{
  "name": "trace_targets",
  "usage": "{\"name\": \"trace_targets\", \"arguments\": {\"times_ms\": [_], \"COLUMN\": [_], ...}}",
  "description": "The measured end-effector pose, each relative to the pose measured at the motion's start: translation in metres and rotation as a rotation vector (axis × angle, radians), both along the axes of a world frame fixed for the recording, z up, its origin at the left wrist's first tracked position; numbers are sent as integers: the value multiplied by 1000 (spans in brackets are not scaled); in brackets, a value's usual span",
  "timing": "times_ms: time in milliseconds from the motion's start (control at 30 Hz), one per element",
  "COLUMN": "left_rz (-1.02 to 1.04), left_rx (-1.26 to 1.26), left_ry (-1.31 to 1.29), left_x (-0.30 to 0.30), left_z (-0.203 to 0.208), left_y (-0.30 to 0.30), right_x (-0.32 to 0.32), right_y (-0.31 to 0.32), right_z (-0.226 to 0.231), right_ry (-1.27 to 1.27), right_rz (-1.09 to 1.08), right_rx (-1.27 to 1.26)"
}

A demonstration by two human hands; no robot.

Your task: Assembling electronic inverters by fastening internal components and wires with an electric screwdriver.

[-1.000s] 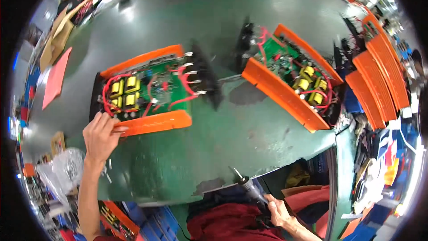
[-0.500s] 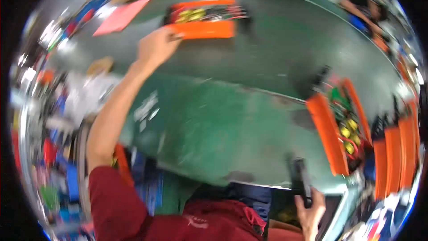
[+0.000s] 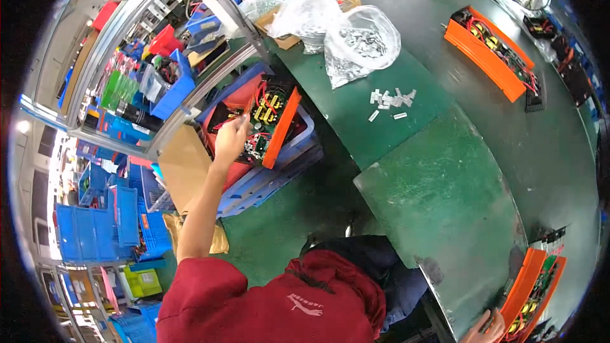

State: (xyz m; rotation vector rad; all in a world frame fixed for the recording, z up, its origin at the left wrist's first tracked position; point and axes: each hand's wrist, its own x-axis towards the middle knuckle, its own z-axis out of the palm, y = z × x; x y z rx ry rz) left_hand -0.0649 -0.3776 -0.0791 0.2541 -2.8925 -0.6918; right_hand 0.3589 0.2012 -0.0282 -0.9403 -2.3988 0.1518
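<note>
My left hand [image 3: 230, 141] reaches into the blue plastic crate [image 3: 298, 146], fingers on an orange-framed circuit board unit [image 3: 270, 117]; grip unclear. Right hand [image 3: 488, 329] touches another orange-framed board [image 3: 530, 289] at the green table [image 3: 445, 197] edge; can't tell its grip.

matt green rubbery bench mat [image 3: 445, 197], scuffed | glossy orange plastic-framed circuit board unit [image 3: 270, 121] | smooth blue plastic crate [image 3: 298, 146] | crinkly clear plastic bags [image 3: 359, 44], shiny | soft matt red cloth sleeve [image 3: 210, 298] | dull brown cardboard sheet [image 3: 184, 165]

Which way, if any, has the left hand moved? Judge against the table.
Yes. The left hand left the green table, off its left edge, to the circuit board in the blue crate.
</note>
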Motion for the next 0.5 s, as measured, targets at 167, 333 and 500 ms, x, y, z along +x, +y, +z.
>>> {"name": "trace_targets", "arguments": {"times_ms": [167, 333, 500], "left_rz": [152, -464, -561], "left_rx": [-302, -361, 354], "left_ry": [121, -109, 13], "left_x": [-43, -81, -112], "left_z": [-27, -76, -149], "left_y": [7, -216, -156], "right_x": [-5, -39, -19], "right_y": [-1, -22, -22], "right_z": [-10, 11, -1], "right_ry": [-47, -81, 2], "right_rz": [31, 84, -31], "right_rx": [-53, -178, -152]}}
